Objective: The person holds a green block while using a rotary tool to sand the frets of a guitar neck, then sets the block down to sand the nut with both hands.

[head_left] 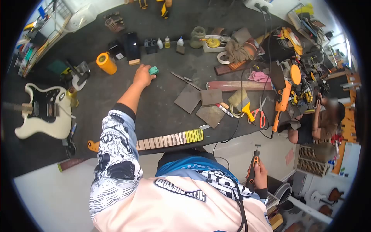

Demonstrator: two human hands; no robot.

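Head view, with the middle of the picture as the dial's centre: the left hand [143, 76] reaches over a dark workbench [154, 104] toward 11 o'clock, its fingers and thumb at the near-left side of a small green block [154, 70]; whether they are clamped on the block or only touching it, I cannot tell. Just beyond that hand, at 11 o'clock, a small wooden block [134, 62] sits at the near end of a black case [132, 45], and an orange cylinder [106, 63] stands at 10 o'clock. Out past the bench edge at 4 o'clock, the right hand [259, 174] is closed around the dark body of a rotary tool [253, 170], its slim metal tip pointing to 12. A guitar neck [166, 141] lies along the near edge at 7 o'clock, pale sections between its frets and yellow-green ones at its right end; the patterned left sleeve [119, 139] passes over it near the orange headstock [92, 145]. At 9 o'clock lies a cream guitar body [58, 125] with a black plate. Flat grey plates [188, 98] overlap just off the centre toward 1, a long reddish board [239, 86] lies at 2, and a yellow-handled brush [246, 107] and orange-handled scissors [262, 116] sit at 3. Farther out at 3, another person [324, 121] is beyond the bench.
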